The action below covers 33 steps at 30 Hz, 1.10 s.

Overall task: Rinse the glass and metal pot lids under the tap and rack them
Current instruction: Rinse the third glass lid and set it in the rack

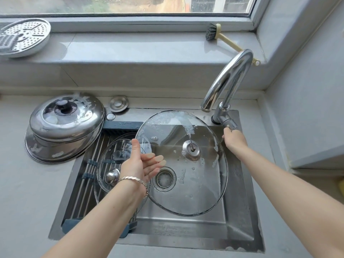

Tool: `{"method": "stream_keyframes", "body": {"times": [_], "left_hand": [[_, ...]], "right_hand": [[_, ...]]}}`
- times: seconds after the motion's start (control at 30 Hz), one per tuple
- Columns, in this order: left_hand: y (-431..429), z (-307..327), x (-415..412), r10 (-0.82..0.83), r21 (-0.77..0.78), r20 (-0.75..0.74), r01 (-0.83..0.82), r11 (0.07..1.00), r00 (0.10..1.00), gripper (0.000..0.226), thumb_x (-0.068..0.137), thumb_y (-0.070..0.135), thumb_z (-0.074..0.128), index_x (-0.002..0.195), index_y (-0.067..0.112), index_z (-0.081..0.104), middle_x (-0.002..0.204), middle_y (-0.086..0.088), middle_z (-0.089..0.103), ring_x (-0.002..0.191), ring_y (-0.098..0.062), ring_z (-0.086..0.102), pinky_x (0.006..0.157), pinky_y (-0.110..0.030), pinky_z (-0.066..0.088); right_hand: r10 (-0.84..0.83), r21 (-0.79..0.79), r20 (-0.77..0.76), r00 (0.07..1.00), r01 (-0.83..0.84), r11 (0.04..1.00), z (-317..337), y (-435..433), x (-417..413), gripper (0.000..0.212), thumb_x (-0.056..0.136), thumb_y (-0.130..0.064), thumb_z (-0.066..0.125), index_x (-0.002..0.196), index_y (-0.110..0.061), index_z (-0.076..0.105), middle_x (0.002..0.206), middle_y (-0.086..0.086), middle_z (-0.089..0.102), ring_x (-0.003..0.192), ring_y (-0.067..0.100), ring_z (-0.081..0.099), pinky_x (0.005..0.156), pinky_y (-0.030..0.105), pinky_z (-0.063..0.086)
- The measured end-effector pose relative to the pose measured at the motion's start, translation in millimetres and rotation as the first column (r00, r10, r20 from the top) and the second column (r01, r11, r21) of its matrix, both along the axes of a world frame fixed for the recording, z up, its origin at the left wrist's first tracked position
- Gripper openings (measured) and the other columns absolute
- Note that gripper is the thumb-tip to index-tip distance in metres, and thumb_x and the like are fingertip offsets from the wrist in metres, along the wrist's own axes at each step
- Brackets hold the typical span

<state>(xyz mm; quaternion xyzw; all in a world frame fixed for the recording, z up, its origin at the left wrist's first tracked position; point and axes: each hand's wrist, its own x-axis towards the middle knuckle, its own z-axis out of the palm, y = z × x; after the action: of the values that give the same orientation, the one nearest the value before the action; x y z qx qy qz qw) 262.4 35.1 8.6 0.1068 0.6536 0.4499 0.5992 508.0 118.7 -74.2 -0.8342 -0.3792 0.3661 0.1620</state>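
Under the spout, lid in hand: large round clear glass pot lid point(186, 164), suds on its upper rim, held tilted over the steel sink point(240, 220), underside up.
Left hand point(138, 164): palm and thumb on the lid's left rim, fingers behind the glass; sole support.
Right hand point(233, 138): at the lever of the chrome tap point(227, 84), to the lid's right; closure cannot be told.
Left of the left hand: smaller glass lid point(115, 164) on the slatted roll-up rack point(89, 164); beyond it, soapy domed steel lids point(65, 120), unrinsed.
Risk: wet, soapy rim may slip from the one-handed hold and strike the sink.
Risk: sudden flow may splash.
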Motion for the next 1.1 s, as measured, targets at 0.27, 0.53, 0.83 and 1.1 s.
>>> {"method": "stream_keyframes", "body": {"times": [0.27,0.53,0.83,1.1], "left_hand": [[-3,-4,9,0.124,-0.006,0.054,-0.124,0.992,0.991,0.056,0.085,0.061,0.039,0.068,0.009,0.049,0.046,-0.003,0.066,0.04,-0.012,0.064,0.034,-0.013,0.045],[-14,-3,3,0.205,-0.002,0.05,-0.205,0.979,0.978,0.057,0.085,0.063,0.039,0.07,0.008,0.051,0.046,-0.001,0.066,0.041,-0.011,0.064,0.034,-0.012,0.045],[-17,1,1,0.247,-0.022,0.104,-0.246,0.969,0.963,0.057,0.085,0.063,0.039,0.067,0.01,0.05,0.046,-0.002,0.066,0.041,-0.011,0.064,0.034,-0.012,0.045],[-19,4,-4,0.228,-0.019,0.092,-0.227,0.974,0.969,0.057,0.084,0.064,0.039,0.067,0.01,0.05,0.046,-0.001,0.066,0.041,-0.011,0.064,0.036,-0.012,0.045]], "right_hand": [[0.421,0.277,0.193,0.886,-0.461,0.843,39,-112,-102,0.084,0.089,-0.063,0.014,0.148,-0.006,-0.003,0.155,0.003,-0.013,0.144,0.014,-0.013,0.115,0.025,-0.011],[0.316,0.107,0.119,0.941,-0.329,0.938,43,-106,-98,0.084,0.091,-0.061,0.018,0.147,-0.004,-0.008,0.156,0.012,-0.014,0.144,0.019,-0.015,0.117,0.03,-0.01],[0.382,0.065,0.207,0.901,-0.402,0.913,59,-99,-104,0.084,0.091,-0.06,0.017,0.147,-0.002,-0.009,0.155,0.015,-0.015,0.144,0.021,-0.016,0.117,0.033,-0.01],[0.375,0.106,0.18,0.909,-0.397,0.912,50,-105,-98,0.082,0.09,-0.061,0.015,0.147,-0.006,-0.009,0.156,0.009,-0.016,0.144,0.016,-0.016,0.117,0.031,-0.01]]}}
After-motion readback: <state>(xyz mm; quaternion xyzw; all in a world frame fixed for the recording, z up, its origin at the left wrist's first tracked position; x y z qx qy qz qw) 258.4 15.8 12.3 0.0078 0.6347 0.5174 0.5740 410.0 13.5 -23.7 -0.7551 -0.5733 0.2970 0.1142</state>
